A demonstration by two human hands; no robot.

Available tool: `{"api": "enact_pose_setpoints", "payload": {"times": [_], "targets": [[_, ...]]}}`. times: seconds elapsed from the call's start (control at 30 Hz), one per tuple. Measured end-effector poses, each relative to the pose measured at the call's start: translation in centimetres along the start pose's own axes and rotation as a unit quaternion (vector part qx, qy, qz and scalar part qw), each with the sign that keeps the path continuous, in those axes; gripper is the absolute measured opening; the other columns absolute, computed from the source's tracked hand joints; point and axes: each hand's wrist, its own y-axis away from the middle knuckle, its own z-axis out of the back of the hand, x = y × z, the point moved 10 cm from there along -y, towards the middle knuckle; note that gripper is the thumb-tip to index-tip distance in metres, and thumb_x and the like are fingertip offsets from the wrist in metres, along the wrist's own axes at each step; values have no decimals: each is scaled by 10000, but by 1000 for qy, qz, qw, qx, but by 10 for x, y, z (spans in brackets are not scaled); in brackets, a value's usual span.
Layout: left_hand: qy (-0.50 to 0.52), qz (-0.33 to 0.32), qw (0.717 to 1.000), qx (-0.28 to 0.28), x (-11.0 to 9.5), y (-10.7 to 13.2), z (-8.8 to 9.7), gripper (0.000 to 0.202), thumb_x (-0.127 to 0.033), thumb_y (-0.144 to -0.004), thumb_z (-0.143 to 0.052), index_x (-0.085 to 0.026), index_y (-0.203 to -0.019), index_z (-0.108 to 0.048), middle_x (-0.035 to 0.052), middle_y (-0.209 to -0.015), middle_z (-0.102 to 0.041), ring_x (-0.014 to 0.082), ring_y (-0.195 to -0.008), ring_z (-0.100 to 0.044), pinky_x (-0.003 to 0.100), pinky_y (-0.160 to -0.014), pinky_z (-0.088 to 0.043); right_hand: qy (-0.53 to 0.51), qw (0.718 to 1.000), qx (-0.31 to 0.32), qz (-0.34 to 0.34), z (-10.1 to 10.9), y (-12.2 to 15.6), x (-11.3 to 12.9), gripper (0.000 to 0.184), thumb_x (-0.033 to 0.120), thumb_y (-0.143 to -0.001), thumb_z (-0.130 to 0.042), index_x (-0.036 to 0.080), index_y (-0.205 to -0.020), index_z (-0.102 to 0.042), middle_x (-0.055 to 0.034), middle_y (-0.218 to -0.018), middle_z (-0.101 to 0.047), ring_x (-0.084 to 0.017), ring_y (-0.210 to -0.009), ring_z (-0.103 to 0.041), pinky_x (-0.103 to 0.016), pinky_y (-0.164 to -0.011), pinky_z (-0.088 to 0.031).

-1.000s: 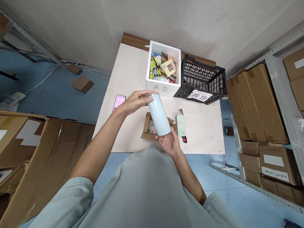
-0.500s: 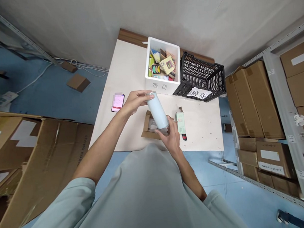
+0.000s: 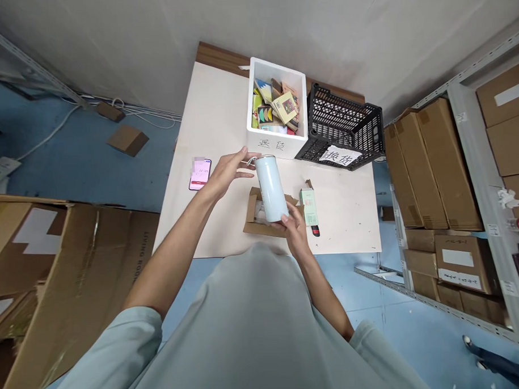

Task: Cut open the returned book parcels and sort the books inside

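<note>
A light blue bottle (image 3: 271,188), shaped like a vacuum flask, is held tilted above the table. My right hand (image 3: 295,224) grips its lower end from the right side. Beside the upper end is my left hand (image 3: 231,171), fingers apart, close to a thin white loop (image 3: 250,161) that sticks out there; whether a fingertip touches the loop I cannot tell. Below the bottle sits an opened brown cardboard box (image 3: 261,229) with whitish wrapping inside, partly hidden. A slim pale green box (image 3: 310,206) lies right of my right hand, with a black and red object (image 3: 316,231) at its near end.
A white foam box (image 3: 257,139) with small books and packs stands at the back of the table (image 3: 214,105). Next to it is a black plastic crate (image 3: 346,120) with a handwritten label. A phone (image 3: 200,174) lies left. Shelves of cartons (image 3: 450,165) flank the right.
My left hand has let go of the bottle's upper end, and its fingers have spread to the left. The bottle stands more upright, and the loop now shows. My right hand still holds the base.
</note>
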Motion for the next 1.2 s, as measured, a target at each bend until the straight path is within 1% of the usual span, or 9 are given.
{"api": "enact_pose_setpoints", "payload": {"times": [0.2, 0.43, 0.57, 0.7, 0.83, 0.9, 1.0, 1.1, 1.2], "targets": [[85, 13, 995, 57, 4, -5, -12, 569, -667, -861, -881, -193, -1174, -886, 163, -1439, -789, 395, -1400, -662, 569, -1163, -593, -157, 972, 35, -170, -19, 7, -26, 459, 548, -958, -836, 239, -1274, -711, -96, -1092, -880, -281, -975, -873, -372, -812, -728], [148, 54, 985, 68, 23, -5, -22, 566, -564, -733, -1022, -247, -1164, -835, 118, -1341, -802, 297, -1174, -744, 410, -940, -642, -177, 957, 53, -222, -33, 15, -34, 503, 598, -1049, -683, 199, -1354, -718, -128, -1116, -894, -249, -938, -852, -330, -787, -715], [131, 53, 990, 23, 28, -7, -16, 607, -562, -673, -1041, -246, -1144, -828, 119, -1279, -814, 289, -1125, -755, 409, -911, -648, -52, 981, 84, -166, -27, 6, -31, 747, 834, -1003, -623, 195, -1374, -730, -176, -1220, -871, -348, -1119, -858, -451, -891, -731], [95, 53, 993, -41, 31, -8, -6, 676, -570, -607, -1050, -224, -1149, -842, 122, -1253, -814, 303, -1139, -759, 460, -974, -649, 140, 989, 45, -11, -8, -6, -3, 959, 871, -954, -703, 256, -1675, -558, -169, -1528, -743, -356, -1287, -805, -540, -1034, -713], [64, 71, 992, -87, 42, -8, -3, 720, -598, -569, -1047, -212, -1139, -836, 122, -1203, -817, 307, -1124, -764, 473, -975, -649, 432, 887, -14, 163, -5, -3, 28, 1046, 767, -919, -852, 246, -1753, -495, -224, -1749, -532, -420, -1574, -595, -601, -1195, -639], [64, 84, 989, -100, 48, -7, -4, 724, -619, -576, -1032, -217, -1142, -829, 122, -1218, -817, 300, -1110, -767, 465, -962, -651, 520, 832, -21, 192, -9, -1, 26, 847, 703, -1004, -792, 254, -1691, -584, -220, -1756, -519, -430, -1615, -548, -605, -1205, -634], [59, 97, 987, -110, 56, -4, -8, 712, -619, -584, -1017, -221, -1140, -820, 121, -1263, -810, 296, -1126, -760, 442, -950, -647, 565, 803, -31, 188, -8, -1, 14, 621, 600, -1118, -648, 262, -1639, -641, -226, -1707, -563, -423, -1537, -621, -600, -1144, -670], [32, 94, 988, -117, 57, 0, -12, 714, -604, -616, -1005, -230, -1191, -810, 118, -1275, -798, 300, -1167, -743, 429, -949, -643, 552, 813, -44, 178, -5, 1, 8, 631, 593, -1111, -651, 255, -1644, -625, -230, -1677, -586, -420, -1522, -633, -594, -1134, -675], [1, 78, 990, -115, 55, 3, -16, 757, -604, -649, -1010, -247, -1282, -797, 109, -1245, -785, 302, -1174, -735, 432, -976, -642, 463, 871, -55, 158, 4, 3, 8, 764, 637, -1021, -768, 243, -1650, -589, -215, -1639, -630, -396, -1529, -635, -561, -1150, -671]]}}
